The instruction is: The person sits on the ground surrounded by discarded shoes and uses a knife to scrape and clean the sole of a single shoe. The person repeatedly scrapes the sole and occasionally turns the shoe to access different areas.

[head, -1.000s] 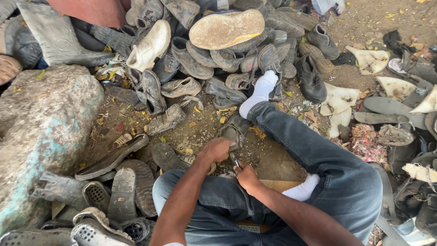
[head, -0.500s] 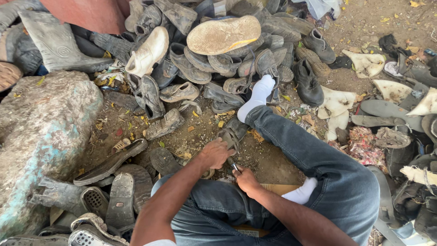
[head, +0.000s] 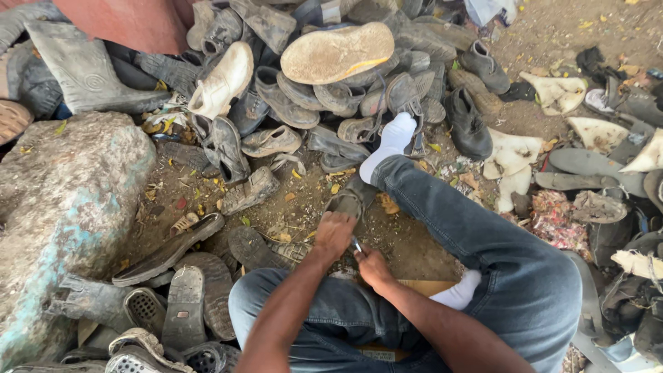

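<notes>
The person sits on the dirt ground (head: pixel 414 249) with legs in blue jeans and white socks, both hands close together just in front of the knees. The left hand (head: pixel 334 233) is closed on a worn grey shoe (head: pixel 349 202) that lies on the ground beside the outstretched leg, pressing it down from the near end. The right hand (head: pixel 373 266) is clenched around a small metal tool (head: pixel 356 244), whose tip sits at the near edge of that shoe, just beside the left hand. Beyond them a heap of old shoes and soles covers the ground, with a large tan sole (head: pixel 337 52) on top and a white shoe (head: pixel 222 81) to its left. A big rock (head: pixel 65 207) stands at the left.
</notes>
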Tool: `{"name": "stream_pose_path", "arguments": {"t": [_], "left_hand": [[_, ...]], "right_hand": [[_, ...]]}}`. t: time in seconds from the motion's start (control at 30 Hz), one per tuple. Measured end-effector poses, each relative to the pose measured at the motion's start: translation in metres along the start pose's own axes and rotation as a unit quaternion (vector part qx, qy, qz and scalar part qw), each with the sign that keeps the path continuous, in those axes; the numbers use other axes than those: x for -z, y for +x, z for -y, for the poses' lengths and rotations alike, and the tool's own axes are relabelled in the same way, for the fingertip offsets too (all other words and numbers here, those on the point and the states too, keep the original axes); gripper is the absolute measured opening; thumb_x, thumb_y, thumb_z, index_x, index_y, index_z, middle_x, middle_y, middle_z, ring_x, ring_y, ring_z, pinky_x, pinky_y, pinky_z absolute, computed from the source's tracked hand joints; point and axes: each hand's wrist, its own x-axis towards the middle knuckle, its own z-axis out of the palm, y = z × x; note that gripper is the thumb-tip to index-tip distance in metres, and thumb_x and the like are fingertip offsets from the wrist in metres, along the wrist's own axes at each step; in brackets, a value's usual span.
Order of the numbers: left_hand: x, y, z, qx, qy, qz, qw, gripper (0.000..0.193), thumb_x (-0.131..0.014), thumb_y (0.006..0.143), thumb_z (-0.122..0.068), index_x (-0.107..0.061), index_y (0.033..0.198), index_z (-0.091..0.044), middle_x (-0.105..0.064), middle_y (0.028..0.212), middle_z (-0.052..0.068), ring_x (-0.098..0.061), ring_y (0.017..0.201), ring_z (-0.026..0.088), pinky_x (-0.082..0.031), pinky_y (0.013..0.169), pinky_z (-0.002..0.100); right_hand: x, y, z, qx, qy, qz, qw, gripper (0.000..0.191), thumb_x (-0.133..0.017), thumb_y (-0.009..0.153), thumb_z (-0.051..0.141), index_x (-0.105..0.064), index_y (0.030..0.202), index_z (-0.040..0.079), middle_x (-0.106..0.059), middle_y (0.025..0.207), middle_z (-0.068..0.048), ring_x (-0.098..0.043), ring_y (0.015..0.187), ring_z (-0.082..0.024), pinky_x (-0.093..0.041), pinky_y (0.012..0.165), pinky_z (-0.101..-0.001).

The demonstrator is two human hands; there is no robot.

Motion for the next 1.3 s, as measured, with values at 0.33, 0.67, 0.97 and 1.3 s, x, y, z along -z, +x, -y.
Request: {"name": "stream_pose_path", "arguments": {"t": [0.33,0.67,0.97,1.3], "left_hand": [[-0.031,0.022,-0.050,0.124,-0.141,-0.082,0.979,0.006,-0.067,0.083,-0.017,-0.068,0.086,-0.012,-0.070,0.088,0.011,-0.067,0.088,0.032,-0.047,0.080,0.048],[-0.029,0.020,-0.047,0.165,-0.267,-0.111,0.943,0.020,-0.068,0.093,-0.029,-0.070,0.091,-0.009,-0.073,0.094,0.012,-0.070,0.090,0.036,-0.050,0.083,0.050],[-0.032,0.025,-0.034,0.283,-0.333,-0.096,0.895,0.035,-0.076,0.084,-0.039,-0.075,0.104,-0.010,-0.074,0.099,0.018,-0.070,0.090,0.040,-0.054,0.079,0.049],[-0.021,0.027,-0.043,0.298,-0.438,-0.073,0.845,0.023,-0.077,0.087,-0.032,-0.074,0.097,-0.011,-0.069,0.076,0.012,-0.063,0.067,0.024,-0.050,0.065,0.041]], "right_hand": [[0.067,0.002,-0.001,0.059,-0.030,-0.003,0.998,0.030,-0.063,0.096,0.026,-0.073,0.116,0.007,-0.076,0.094,-0.021,-0.072,0.084,-0.031,-0.053,0.080,-0.0419],[0.048,0.019,0.008,0.164,-0.112,-0.056,0.979,0.023,-0.059,0.096,0.020,-0.072,0.105,0.003,-0.069,0.093,-0.029,-0.068,0.088,-0.047,-0.052,0.076,-0.0516],[0.044,-0.020,-0.015,0.062,-0.148,-0.017,0.987,0.024,-0.059,0.096,0.022,-0.069,0.107,0.003,-0.068,0.084,-0.030,-0.068,0.084,-0.049,-0.050,0.075,-0.0542],[0.028,-0.050,-0.012,0.065,-0.161,-0.017,0.985,0.033,-0.054,0.096,0.021,-0.060,0.121,-0.001,-0.068,0.093,-0.033,-0.064,0.094,-0.054,-0.047,0.080,-0.0591]]}}
